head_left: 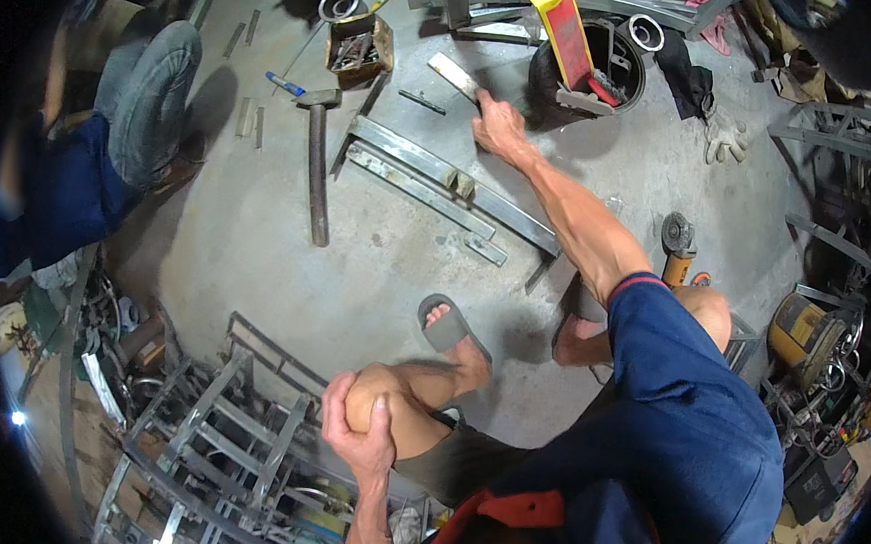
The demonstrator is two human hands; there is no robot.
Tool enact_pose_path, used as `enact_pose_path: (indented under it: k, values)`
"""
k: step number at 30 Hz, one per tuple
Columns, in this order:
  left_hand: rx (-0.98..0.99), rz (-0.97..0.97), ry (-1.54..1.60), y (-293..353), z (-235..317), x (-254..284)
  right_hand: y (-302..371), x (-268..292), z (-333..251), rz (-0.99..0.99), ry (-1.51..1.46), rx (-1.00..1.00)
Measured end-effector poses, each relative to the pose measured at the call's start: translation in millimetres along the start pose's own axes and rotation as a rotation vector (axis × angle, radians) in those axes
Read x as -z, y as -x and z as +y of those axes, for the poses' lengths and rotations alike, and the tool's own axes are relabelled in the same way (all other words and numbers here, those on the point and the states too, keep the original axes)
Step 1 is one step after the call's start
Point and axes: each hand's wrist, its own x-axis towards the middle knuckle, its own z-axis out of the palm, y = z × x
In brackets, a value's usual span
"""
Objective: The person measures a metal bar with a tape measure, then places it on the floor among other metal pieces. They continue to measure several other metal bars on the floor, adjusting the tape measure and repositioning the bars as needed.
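My right hand is closed around one end of a short flat metal bar, held over the concrete floor in front of me. My left hand rests on my bent left knee, thumb apart from the fingers, holding nothing. Between my feet and the bar, a long steel tube lies slantwise with a second, thinner tube beside it. A small metal piece sits at the near end of the thinner tube. Left of these lies a hammer. A thin dark rod is near my right hand.
A bucket of tools stands ahead, near a wooden box of metal bits. An angle grinder lies right, with a glove farther off. Welded frames crowd the lower left. Another person's leg is at left.
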Motion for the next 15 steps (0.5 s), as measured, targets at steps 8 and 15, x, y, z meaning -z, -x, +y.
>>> enact_pose_path:
  k: [8,15]
  values:
    - [0.245,-0.196,-0.185,42,21,46,195,61,45,-0.331,0.134,-0.274]
    - [0.282,-0.389,-0.608,156,58,55,471,217,29,-0.992,0.970,-0.001]
